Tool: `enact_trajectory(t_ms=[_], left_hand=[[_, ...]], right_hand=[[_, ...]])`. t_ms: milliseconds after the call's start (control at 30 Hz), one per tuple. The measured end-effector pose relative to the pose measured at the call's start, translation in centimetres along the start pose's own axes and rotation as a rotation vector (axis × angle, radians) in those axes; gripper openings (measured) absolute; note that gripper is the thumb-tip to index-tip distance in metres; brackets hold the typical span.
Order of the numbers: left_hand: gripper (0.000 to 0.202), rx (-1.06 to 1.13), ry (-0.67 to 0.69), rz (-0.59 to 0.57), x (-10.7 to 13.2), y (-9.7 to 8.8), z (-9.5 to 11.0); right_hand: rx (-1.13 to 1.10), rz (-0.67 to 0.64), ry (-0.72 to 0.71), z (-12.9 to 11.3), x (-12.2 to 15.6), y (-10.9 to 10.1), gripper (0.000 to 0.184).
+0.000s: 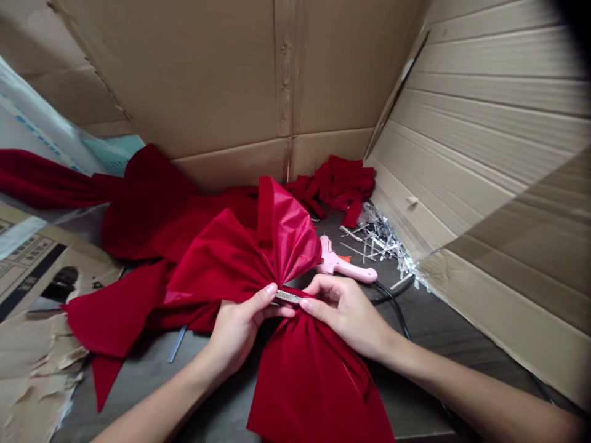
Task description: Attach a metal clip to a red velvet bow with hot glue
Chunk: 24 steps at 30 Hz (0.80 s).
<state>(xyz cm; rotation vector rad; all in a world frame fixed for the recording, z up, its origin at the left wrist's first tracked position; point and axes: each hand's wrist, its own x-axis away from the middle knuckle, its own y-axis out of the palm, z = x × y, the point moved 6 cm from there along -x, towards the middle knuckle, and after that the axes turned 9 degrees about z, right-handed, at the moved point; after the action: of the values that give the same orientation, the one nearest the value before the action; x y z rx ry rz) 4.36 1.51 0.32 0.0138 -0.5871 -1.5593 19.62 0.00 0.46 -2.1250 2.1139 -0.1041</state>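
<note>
A large red velvet bow [318, 375] is between my two hands, its gathered middle at my fingertips. Across that middle lies a small silver metal clip [289, 298] with toothed edges. My left hand [240, 329] pinches the clip's left end and the gathered cloth, thumb on top and fingers beneath. At the clip's right end, the thumb and forefinger of my right hand [348, 311] press together on it. The upper loops fan out, showing a shinier pink-red underside, while the lower part hangs toward me. Just behind my right hand lies a pink glue gun [344, 266].
More red velvet bows [152, 215] lie at the left and back. A pile of red strips [344, 181] and silver metal scraps [385, 237] sit at the back right. Cardboard walls [207, 80] surround the dark table [138, 387]. A black cable [399, 311] runs at the right.
</note>
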Motion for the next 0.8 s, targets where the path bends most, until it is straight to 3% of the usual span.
enact_trajectory(t_ms=[400, 633, 800], left_hand=[[0.020, 0.019, -0.108, -0.030, 0.1, -0.2, -0.4], [0.021, 0.001, -0.067, -0.073, 0.2, -0.1, -0.3], [0.021, 0.001, -0.053, -0.054, 0.1, -0.2, -0.2]], right_hand=[[0.045, -0.039, -0.007, 0.3, -0.1, 0.2, 0.019], [0.290, 0.040, -0.257, -1.3, 0.1, -0.2, 0.014], [0.140, -0.042, -0.145, -0.8, -0.2, -0.4, 0.016]])
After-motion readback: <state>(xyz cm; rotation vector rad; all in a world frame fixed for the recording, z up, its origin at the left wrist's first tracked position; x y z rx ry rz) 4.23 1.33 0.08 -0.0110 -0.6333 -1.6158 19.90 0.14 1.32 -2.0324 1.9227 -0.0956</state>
